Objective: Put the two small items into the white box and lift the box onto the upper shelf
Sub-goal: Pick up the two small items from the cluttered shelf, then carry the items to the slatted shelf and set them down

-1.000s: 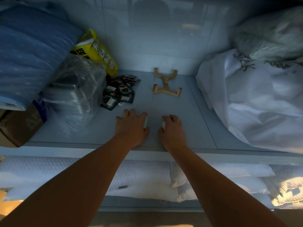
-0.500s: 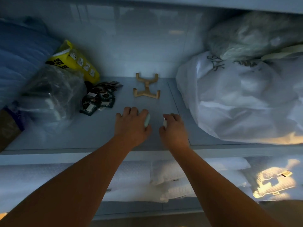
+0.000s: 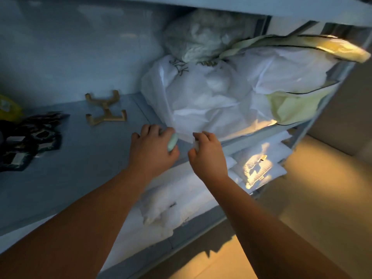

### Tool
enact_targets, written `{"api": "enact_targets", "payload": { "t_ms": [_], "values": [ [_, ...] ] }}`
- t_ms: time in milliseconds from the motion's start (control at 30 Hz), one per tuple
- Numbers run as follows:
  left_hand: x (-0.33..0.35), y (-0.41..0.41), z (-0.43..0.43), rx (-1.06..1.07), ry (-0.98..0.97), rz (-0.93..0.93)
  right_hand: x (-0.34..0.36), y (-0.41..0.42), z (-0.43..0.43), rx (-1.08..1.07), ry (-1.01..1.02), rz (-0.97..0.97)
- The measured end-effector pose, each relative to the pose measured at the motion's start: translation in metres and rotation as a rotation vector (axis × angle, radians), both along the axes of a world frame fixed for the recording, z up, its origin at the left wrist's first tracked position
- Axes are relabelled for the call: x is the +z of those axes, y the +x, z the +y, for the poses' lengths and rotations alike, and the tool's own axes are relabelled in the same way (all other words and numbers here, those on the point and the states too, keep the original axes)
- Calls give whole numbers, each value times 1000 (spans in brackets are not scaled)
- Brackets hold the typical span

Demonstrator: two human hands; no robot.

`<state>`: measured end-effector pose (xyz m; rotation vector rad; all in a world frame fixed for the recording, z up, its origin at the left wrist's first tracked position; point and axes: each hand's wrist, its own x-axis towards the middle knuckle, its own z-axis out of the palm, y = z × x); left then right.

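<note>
The left hand point(image 3: 153, 152) is curling round a pale green item point(image 3: 172, 142), its long axis pointing up toward the white bag point(image 3: 211, 99); the right hand point(image 3: 207, 152) is pinching a small white item point(image 3: 195, 144) just beside it. No white box is showing; which hand is nearer cannot be told.

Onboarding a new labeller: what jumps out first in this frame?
Two bare hands meet mid-shelf: the left hand has a pale green oval item in its grip, and the right hand pinches a small white item. Behind them bulges a big white plastic bag; a gold wooden stand sits at the back.
</note>
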<state>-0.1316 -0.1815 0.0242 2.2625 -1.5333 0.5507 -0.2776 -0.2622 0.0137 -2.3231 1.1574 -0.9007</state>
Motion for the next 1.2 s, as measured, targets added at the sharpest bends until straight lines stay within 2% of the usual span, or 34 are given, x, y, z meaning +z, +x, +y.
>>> {"api": "enact_targets", "payload": {
  "t_ms": [433, 800, 1200],
  "values": [
    [-2, -142, -51, -472, 52, -54, -5, -167, 26, -449, 55, 41],
    [11, -355, -97, -804, 56, -69, 5, -367, 32, -762, 67, 16],
    [1, -598, -126, -1025, 48, -87, -4, -591, 55, -1049, 78, 11]
  ]
}}
